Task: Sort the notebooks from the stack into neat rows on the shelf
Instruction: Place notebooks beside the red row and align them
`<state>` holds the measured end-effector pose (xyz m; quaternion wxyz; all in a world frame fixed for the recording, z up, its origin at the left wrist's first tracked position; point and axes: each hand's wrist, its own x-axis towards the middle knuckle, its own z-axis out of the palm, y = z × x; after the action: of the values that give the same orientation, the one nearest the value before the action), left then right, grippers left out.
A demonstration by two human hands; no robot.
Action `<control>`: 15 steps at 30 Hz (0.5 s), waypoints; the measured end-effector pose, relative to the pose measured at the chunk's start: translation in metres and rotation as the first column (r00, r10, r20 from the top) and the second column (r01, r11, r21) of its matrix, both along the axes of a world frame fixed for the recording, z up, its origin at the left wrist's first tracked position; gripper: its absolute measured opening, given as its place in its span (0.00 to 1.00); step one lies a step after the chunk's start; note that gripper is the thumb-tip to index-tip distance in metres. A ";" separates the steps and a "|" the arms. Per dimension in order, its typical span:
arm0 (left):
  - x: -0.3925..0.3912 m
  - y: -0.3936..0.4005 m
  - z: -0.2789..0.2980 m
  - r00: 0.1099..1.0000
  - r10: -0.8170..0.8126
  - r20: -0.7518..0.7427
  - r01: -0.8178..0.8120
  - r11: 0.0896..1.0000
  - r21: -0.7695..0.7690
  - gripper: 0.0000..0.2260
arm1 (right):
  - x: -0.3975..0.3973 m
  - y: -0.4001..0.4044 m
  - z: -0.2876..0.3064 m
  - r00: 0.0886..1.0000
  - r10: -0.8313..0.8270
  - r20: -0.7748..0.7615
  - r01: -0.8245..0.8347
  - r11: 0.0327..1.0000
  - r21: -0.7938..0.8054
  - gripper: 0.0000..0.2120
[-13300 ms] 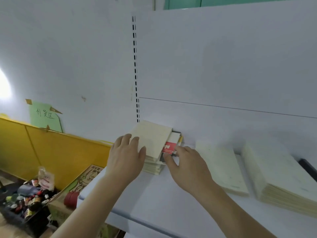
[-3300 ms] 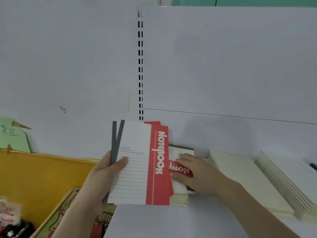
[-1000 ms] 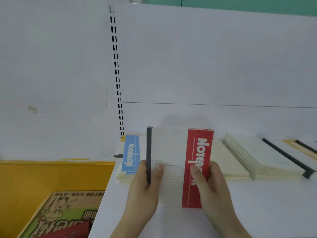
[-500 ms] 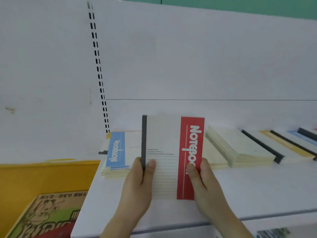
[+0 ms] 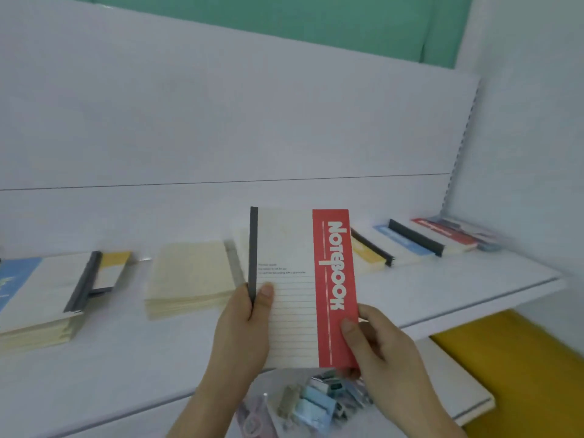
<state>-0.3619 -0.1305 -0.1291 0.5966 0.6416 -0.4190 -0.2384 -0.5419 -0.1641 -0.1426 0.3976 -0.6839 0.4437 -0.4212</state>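
A cream notebook with a red "NOTEBOOK" band [image 5: 297, 286] is held upright over the white shelf [image 5: 442, 289]. My left hand [image 5: 243, 330] grips its dark spine edge, thumb on the cover. My right hand [image 5: 379, 352] pinches the red band's lower right edge. At far left lies the mixed stack [image 5: 41, 298], topped by a blue-banded notebook. A plain cream pile [image 5: 189, 276] lies beside it. Rows lie to the right: yellow-banded [image 5: 368, 254], blue-banded [image 5: 407, 240] and red-banded [image 5: 445, 233] piles.
A lower shelf [image 5: 448, 387] below carries small bagged items [image 5: 313, 403] in blue and grey. A yellow surface [image 5: 512, 352] shows at lower right. The white back panel [image 5: 221, 121] rises behind the shelf, with a slotted upright at its right end.
My view has swung right along the shelf; the stack now sits at far left and the sorted rows have come closer. Both hands still hold the red-banded notebook.
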 end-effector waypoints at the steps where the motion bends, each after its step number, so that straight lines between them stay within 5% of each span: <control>1: -0.022 -0.012 -0.002 1.000 -0.010 -0.015 0.010 1.000 0.004 0.15 | -0.023 -0.007 -0.001 1.000 -0.011 -0.018 0.010 1.000 -0.020 0.07; 7: -0.133 -0.073 -0.005 0.990 -0.126 0.068 0.125 0.992 0.023 0.11 | -0.131 -0.052 -0.004 0.985 -0.168 -0.023 0.166 0.983 -0.074 0.10; 12: -0.188 -0.126 -0.007 0.885 -0.308 0.350 0.296 0.951 0.088 0.22 | -0.193 -0.106 0.003 0.952 -0.304 0.044 0.306 0.951 -0.043 0.10; 15: -0.215 -0.160 -0.005 0.782 -0.377 0.495 0.373 0.921 0.113 0.41 | -0.223 -0.150 0.004 0.929 -0.371 0.008 0.371 0.928 -0.047 0.08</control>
<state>-0.5767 -0.2904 -0.1341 0.4026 0.5880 -0.6791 -0.1764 -0.7644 -0.3139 -0.1383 0.2944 -0.5973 0.5549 -0.4987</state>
